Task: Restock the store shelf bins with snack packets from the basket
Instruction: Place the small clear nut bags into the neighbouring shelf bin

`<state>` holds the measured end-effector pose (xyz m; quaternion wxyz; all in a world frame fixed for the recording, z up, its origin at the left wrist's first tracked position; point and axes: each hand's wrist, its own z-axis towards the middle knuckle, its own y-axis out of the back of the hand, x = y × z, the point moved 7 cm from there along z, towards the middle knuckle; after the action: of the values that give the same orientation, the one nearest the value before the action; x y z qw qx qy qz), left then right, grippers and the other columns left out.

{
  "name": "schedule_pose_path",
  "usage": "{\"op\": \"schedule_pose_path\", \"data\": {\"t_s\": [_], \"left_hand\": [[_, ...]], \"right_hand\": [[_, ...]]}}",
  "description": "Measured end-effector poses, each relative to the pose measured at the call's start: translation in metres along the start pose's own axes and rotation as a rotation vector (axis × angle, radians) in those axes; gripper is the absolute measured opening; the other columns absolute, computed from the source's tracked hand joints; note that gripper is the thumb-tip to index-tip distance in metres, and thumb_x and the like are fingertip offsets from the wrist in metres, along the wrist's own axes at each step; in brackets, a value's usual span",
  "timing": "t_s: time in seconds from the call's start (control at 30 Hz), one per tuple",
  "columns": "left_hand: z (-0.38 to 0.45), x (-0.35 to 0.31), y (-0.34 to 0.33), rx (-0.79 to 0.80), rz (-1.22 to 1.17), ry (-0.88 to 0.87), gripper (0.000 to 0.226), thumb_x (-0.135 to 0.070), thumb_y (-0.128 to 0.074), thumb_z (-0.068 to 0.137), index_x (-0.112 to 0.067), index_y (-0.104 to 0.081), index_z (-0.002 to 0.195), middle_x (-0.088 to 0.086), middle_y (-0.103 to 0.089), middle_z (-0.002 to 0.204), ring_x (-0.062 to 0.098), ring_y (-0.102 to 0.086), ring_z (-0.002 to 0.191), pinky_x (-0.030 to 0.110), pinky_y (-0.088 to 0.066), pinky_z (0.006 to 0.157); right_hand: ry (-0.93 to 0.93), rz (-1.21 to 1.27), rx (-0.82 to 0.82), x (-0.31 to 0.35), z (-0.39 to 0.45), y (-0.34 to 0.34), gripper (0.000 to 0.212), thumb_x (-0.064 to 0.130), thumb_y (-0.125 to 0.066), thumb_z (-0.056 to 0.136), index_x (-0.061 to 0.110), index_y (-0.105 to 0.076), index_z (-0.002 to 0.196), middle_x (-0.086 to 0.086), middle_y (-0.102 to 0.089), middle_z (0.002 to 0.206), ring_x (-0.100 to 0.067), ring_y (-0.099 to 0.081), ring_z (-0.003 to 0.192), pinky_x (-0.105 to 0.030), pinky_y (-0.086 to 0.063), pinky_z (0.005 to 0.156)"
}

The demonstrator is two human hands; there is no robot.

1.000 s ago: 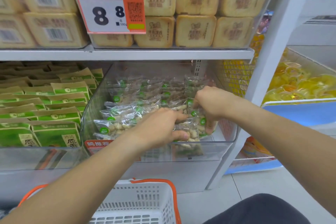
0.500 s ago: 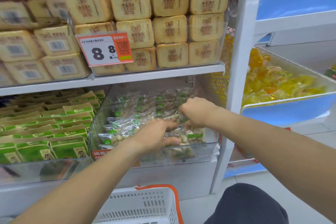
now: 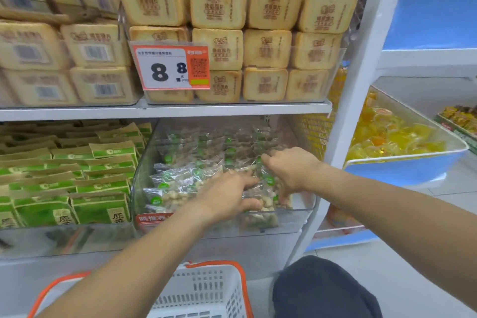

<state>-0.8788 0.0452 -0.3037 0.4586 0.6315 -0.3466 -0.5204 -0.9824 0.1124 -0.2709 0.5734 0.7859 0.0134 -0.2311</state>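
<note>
Inside clear plastic bin [image 3: 296,217] on lower shelf, crinkly transparent snack packets [image 3: 180,183], left hand [image 3: 227,199] flat atop them, right hand [image 3: 291,170] pinching 1, white slatted basket [image 3: 204,292] below.

the white shelf unit [image 3: 165,111] is carrying clear bins on two levels. on the upper board, bins are holding stacked toast-coloured packs [image 3: 216,2] behind an orange price tag [image 3: 171,68]. below, one clear bin [image 3: 296,214] is holding nut packets [image 3: 178,188], beside a bin of green packets [image 3: 98,181]. a white basket [image 3: 206,292] is sitting on the floor [image 3: 413,266].
</note>
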Motion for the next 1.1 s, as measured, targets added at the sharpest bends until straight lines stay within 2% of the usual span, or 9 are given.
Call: {"op": "schedule_pose_path", "data": {"t_s": [0.13, 0.27, 0.37, 0.43, 0.57, 0.7, 0.87, 1.03, 1.1], "left_hand": [[-0.001, -0.003, 0.003, -0.031, 0.047, -0.034, 0.062, -0.058, -0.058, 0.09, -0.036, -0.043, 0.146, -0.006, -0.033, 0.159, 0.02, -0.033, 0.144, 0.04, -0.027, 0.114], [0.004, -0.005, 0.002, -0.049, 0.051, -0.052, 0.057, -0.056, -0.057, 0.091, -0.032, -0.048, 0.142, -0.001, -0.041, 0.153, 0.02, -0.035, 0.141, 0.041, -0.026, 0.111], [0.009, -0.007, 0.0, -0.035, 0.056, -0.06, 0.056, -0.055, -0.054, 0.093, -0.03, -0.047, 0.142, 0.0, -0.044, 0.151, 0.019, -0.032, 0.142, 0.042, -0.025, 0.11], [0.01, -0.007, 0.0, -0.022, 0.043, -0.056, 0.056, -0.055, -0.054, 0.092, -0.03, -0.047, 0.142, 0.0, -0.043, 0.152, 0.018, -0.03, 0.143, 0.042, -0.024, 0.111], [0.007, -0.01, 0.006, -0.009, 0.026, -0.049, 0.059, -0.054, -0.055, 0.092, -0.031, -0.044, 0.145, 0.0, -0.039, 0.155, 0.018, -0.028, 0.145, 0.04, -0.022, 0.113], [0.004, -0.011, 0.005, 0.029, -0.006, -0.008, 0.064, -0.054, -0.058, 0.091, -0.034, -0.038, 0.149, -0.004, -0.026, 0.161, 0.014, -0.02, 0.149, 0.04, -0.015, 0.117], [0.006, -0.012, 0.003, 0.034, 0.021, 0.016, 0.065, -0.057, -0.057, 0.09, -0.037, -0.036, 0.149, -0.007, -0.024, 0.162, 0.013, -0.02, 0.148, 0.038, -0.016, 0.116], [0.013, -0.016, 0.001, 0.07, 0.087, 0.047, 0.066, -0.058, -0.056, 0.09, -0.036, -0.036, 0.15, -0.004, -0.023, 0.163, 0.016, -0.023, 0.148, 0.038, -0.018, 0.115], [0.015, -0.019, 0.002, 0.087, 0.108, 0.05, 0.065, -0.057, -0.057, 0.09, -0.035, -0.039, 0.148, -0.004, -0.026, 0.162, 0.019, -0.027, 0.147, 0.039, -0.023, 0.114]], "right_hand": [[-0.037, -0.06, -0.042, 0.002, 0.002, 0.001, 0.081, 0.054, -0.083, 0.069, 0.012, -0.042, 0.125, -0.008, -0.056, 0.12, -0.031, -0.063, 0.104, -0.04, -0.045, 0.069], [-0.085, -0.098, -0.045, 0.007, 0.003, 0.0, 0.066, 0.035, -0.074, 0.083, 0.012, -0.038, 0.133, -0.01, -0.049, 0.131, -0.031, -0.056, 0.116, -0.041, -0.046, 0.086], [-0.189, 0.026, -0.036, 0.004, 0.008, -0.008, 0.059, 0.015, -0.066, 0.084, 0.012, -0.037, 0.135, -0.014, -0.046, 0.133, -0.035, -0.05, 0.12, -0.045, -0.042, 0.096], [-0.221, 0.098, -0.076, -0.001, 0.011, -0.01, 0.054, 0.011, -0.063, 0.084, 0.014, -0.042, 0.134, -0.013, -0.049, 0.13, -0.034, -0.052, 0.117, -0.043, -0.042, 0.094], [-0.189, 0.126, -0.07, -0.006, 0.017, -0.007, 0.046, 0.016, -0.063, 0.087, 0.015, -0.046, 0.13, -0.011, -0.054, 0.126, -0.033, -0.055, 0.116, -0.042, -0.045, 0.092], [-0.06, 0.15, 0.093, -0.015, 0.018, 0.002, 0.072, 0.044, -0.088, 0.068, 0.016, -0.051, 0.124, -0.007, -0.06, 0.12, -0.031, -0.06, 0.113, -0.038, -0.046, 0.087], [-0.039, 0.208, -0.058, -0.024, 0.018, 0.002, 0.052, 0.051, -0.082, 0.072, 0.019, -0.062, 0.108, -0.005, -0.067, 0.103, -0.032, -0.065, 0.096, -0.036, -0.048, 0.074], [-0.039, 0.147, -0.126, -0.025, 0.016, 0.001, 0.05, 0.053, -0.078, 0.074, 0.019, -0.063, 0.108, -0.006, -0.067, 0.104, -0.032, -0.066, 0.096, -0.036, -0.045, 0.07], [-0.041, 0.172, -0.143, -0.027, 0.01, 0.003, 0.051, 0.049, -0.08, 0.073, 0.017, -0.063, 0.109, -0.006, -0.065, 0.106, -0.032, -0.065, 0.098, -0.038, -0.049, 0.073]]}}
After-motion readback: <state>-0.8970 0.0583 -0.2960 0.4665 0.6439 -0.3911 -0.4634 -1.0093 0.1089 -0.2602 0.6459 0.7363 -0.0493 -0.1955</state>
